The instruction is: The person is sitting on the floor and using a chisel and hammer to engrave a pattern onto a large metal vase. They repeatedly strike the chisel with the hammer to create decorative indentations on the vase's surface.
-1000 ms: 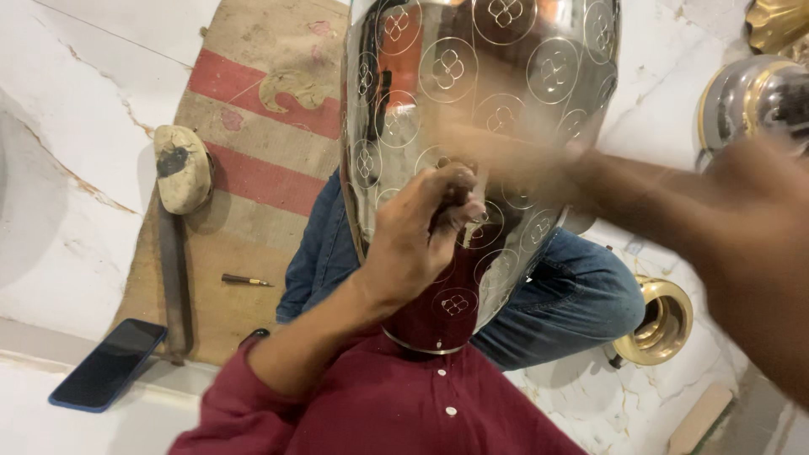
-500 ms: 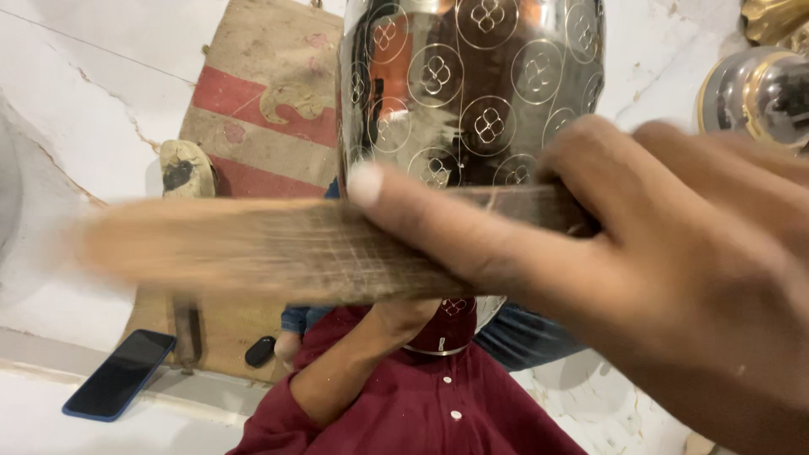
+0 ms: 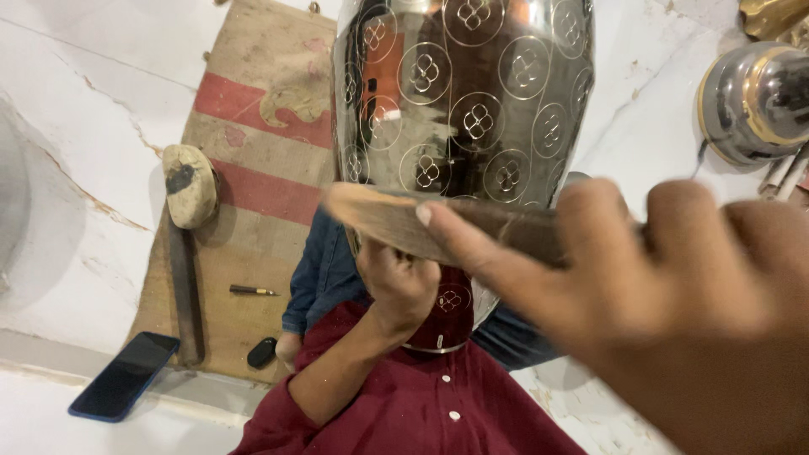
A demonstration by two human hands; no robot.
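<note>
Engraved metal pot [image 3: 472, 101] steadied by left hand [image 3: 403, 282]; right hand [image 3: 666, 312] grips wooden mallet [image 3: 438, 223]

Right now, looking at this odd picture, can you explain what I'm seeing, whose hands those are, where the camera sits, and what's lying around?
The camera is worn on a person's head and looks down, so you see their own red shirt and two bare hands. The right hand, big and blurred near the lens, grips a flat wooden tool, index finger stretched along it. The left hand is closed against the lower part of a shiny metal vessel engraved with circled flower patterns, which rests on the lap. Beside it on the white floor lies a burlap mat with red stripes, carrying a mallet, a small pen-like tool and a small black object. A dark phone lies at the mat's edge. More metalware sits upper right.
</note>
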